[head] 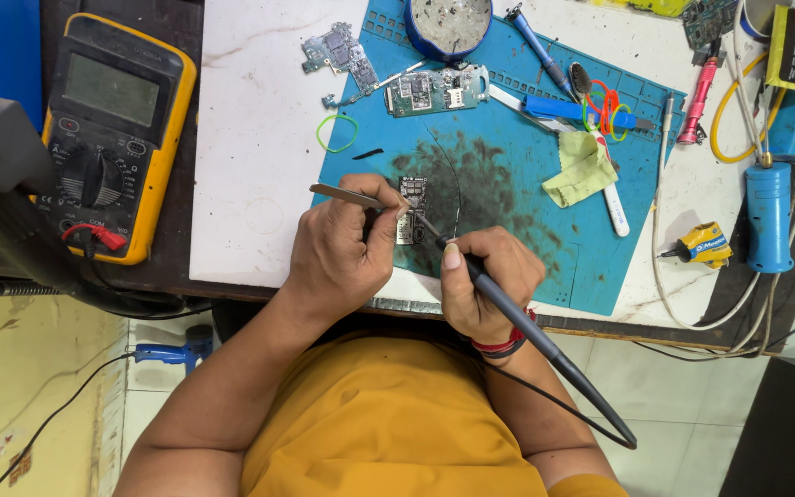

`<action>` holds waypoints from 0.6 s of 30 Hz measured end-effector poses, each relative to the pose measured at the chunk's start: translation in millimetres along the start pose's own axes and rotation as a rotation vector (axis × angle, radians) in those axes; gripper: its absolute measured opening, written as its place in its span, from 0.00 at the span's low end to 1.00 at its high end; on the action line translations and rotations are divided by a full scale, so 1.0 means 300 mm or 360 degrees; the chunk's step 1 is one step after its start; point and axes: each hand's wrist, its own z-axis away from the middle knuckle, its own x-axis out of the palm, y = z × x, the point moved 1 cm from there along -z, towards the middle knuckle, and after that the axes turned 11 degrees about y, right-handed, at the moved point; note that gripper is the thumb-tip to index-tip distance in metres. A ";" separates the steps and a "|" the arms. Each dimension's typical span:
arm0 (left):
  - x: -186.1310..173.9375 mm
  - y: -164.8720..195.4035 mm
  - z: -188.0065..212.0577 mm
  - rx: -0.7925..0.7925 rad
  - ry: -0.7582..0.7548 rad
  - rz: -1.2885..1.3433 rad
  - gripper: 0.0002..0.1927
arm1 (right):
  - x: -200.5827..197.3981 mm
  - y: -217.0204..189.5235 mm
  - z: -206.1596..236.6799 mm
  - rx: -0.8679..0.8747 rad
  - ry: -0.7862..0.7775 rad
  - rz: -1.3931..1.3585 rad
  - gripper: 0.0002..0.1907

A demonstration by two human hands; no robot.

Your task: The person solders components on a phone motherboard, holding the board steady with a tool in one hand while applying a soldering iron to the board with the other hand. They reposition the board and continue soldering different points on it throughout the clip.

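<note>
— Teal, that mat [526, 230], scorched black in the middle; what lies on the dark patch?

— A small circuit board [412, 210], upright on the mat, just at twelve o'clock from both hands; the left hand [338, 253] is curled tight around metal tweezers [351, 195], whose tips reach the board's top edge.

— And the other hand?

— The right hand [485, 285] is closed pen-fashion on a black soldering iron [508, 317]; its tip touches the board's right side, at ten o'clock from the knuckles; the cord trails off toward five o'clock.

— What else is about?

— A larger circuit board [436, 90] at twelve o'clock of the small one; a green rubber band [337, 132] at ten o'clock; a yellow cloth [581, 168] at two o'clock; a yellow multimeter [108, 129] far out at nine o'clock.
</note>
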 end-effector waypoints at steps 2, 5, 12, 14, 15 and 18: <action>0.000 0.000 0.000 0.0000 0.0002 -0.0003 0.12 | -0.001 0.000 0.002 -0.0001 0.0002 0.0002 0.06; 0.000 0.001 0.000 0.0009 0.0009 -0.0003 0.12 | 0.000 0.002 0.001 -0.0009 0.0007 0.0005 0.06; -0.001 0.000 0.002 -0.0059 -0.0012 0.0011 0.11 | -0.002 -0.001 0.003 0.0012 0.0004 0.0005 0.06; -0.001 0.001 0.002 -0.0053 -0.0013 0.0009 0.11 | -0.005 -0.003 0.003 0.0012 0.0001 0.0011 0.06; -0.001 0.002 0.002 -0.0025 -0.0007 0.0008 0.12 | -0.005 -0.003 0.002 0.0003 0.0005 0.0018 0.05; -0.001 0.003 0.003 -0.0012 0.0005 0.0006 0.12 | -0.003 0.000 0.000 -0.0013 0.0011 0.0013 0.05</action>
